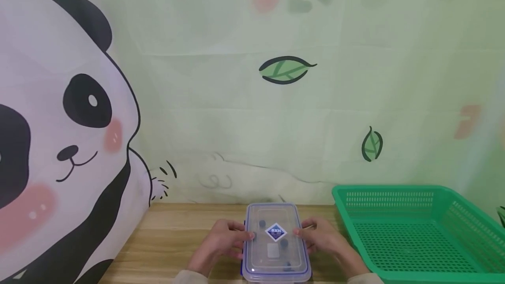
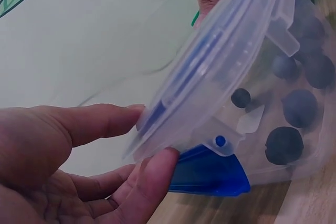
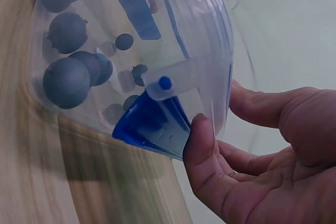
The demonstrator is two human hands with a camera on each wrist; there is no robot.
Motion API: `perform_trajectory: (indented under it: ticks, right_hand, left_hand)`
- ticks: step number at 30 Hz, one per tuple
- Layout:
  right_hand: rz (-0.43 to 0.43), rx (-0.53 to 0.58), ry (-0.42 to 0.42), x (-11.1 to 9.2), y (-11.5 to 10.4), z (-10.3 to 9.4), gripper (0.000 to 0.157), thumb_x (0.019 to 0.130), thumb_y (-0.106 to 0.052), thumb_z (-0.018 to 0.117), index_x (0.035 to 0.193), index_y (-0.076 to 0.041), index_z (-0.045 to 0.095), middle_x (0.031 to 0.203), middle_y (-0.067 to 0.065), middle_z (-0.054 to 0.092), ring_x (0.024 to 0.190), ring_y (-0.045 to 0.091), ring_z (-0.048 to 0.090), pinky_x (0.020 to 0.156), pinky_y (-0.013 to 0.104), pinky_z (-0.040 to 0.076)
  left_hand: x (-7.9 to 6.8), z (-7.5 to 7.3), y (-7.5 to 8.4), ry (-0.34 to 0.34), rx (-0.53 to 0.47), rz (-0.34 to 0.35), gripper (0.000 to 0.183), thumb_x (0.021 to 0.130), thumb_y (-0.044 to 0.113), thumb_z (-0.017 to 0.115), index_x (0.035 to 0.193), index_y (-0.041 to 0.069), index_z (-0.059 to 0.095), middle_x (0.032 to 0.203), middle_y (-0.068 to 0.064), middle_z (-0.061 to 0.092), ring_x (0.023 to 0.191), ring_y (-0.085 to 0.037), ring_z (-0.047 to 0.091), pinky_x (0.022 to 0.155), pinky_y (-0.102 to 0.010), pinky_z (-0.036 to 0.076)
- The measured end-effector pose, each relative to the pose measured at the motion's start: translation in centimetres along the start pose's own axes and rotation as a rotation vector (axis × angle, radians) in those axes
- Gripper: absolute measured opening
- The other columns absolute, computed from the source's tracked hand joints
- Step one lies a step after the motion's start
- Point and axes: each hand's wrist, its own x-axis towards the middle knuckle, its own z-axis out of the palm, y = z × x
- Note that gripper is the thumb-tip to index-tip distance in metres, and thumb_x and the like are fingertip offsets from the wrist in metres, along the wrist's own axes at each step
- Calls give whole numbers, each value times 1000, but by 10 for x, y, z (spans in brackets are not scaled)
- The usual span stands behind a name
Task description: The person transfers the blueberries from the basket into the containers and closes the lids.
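Observation:
A clear plastic food container (image 1: 259, 257) with a blue-edged lid (image 2: 210, 72) and a blue-and-white label lies lengthwise on the table. Several dark blueberries (image 3: 66, 82) rest inside it, along with a small white piece (image 2: 251, 121). At its left side my left hand (image 1: 225, 238) pinches the lid's rim, thumb above and fingers beneath. My right hand (image 1: 322, 236) pinches the opposite rim in the same way. Blue side latches, one in the left wrist view (image 2: 207, 174) and one in the right wrist view (image 3: 152, 119), hang outward from the lid. The lid appears to sit on the container.
A green plastic basket (image 1: 357, 231) with a mesh bottom stands on the right of the wooden table (image 1: 158, 246). Behind the table hangs a pale green cloth (image 1: 213, 100) with a printed panda and leaves.

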Motion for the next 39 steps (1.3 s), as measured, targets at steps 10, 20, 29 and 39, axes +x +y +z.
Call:
perform_trajectory:
  ticks: [10,20,29,39]
  right_hand:
    - [44,-14,13,0,4,-1,47,96,-17,80,122,17,61,107,21,69,94,34,71,85,52,65]
    - [139,-52,-15,2,3,-1,69,99,-29,78,134,23,50,104,23,73,96,38,73,89,53,63]
    - [110,-144,68,2,-6,1,56,92,-25,85,124,17,65,100,17,75,91,31,73,82,47,66]
    - [10,-247,122,-4,-13,4,34,91,-19,85,104,10,72,87,10,72,78,23,69,69,39,65]
  left_hand:
    - [0,-6,-4,16,107,14,45,94,17,83,124,-12,66,105,-13,73,96,-29,70,73,-46,68]
    - [3,-7,-12,-47,-5,-28,68,97,20,78,139,-24,47,103,-17,75,93,-35,75,78,-50,68]
    - [-3,1,3,67,88,16,45,93,11,82,123,-18,64,94,-14,73,79,-24,73,66,-41,68]
    - [-9,8,9,157,220,61,28,91,10,83,107,-10,72,86,-12,70,66,-22,71,58,-39,67]
